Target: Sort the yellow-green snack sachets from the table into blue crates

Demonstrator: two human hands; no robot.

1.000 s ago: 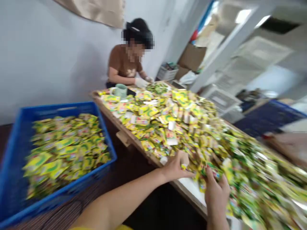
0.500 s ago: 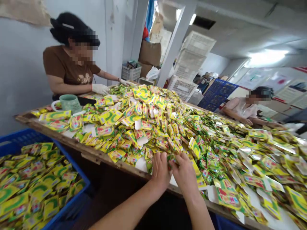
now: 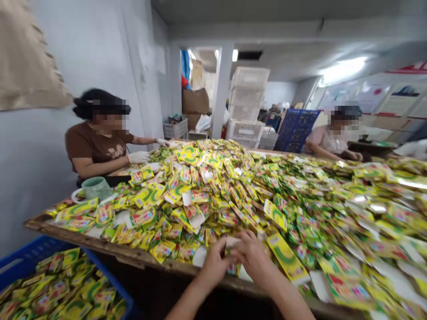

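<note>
1. Small carton (image 3: 232, 242), mostly hidden: between the hands at the table's (image 3: 70, 235) near edge, white end showing.
2. Left hand (image 3: 214, 261) pinches it, apparently to steady it; right hand (image 3: 254, 258) bends over its end, grip unclear.
3. Heaped cartons (image 3: 240, 191) lie beyond, blue crate (image 3: 111, 282) lower left; both presumably kept within reach.

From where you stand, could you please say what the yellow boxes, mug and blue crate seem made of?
Yellow boxes: probably thin printed card, slightly glossy, with white folding flaps. Mug: perhaps glazed ceramic, its wall smooth-looking; plastic is possible. Blue crate: likely moulded plastic, slightly shiny, its colour uniform.
</note>
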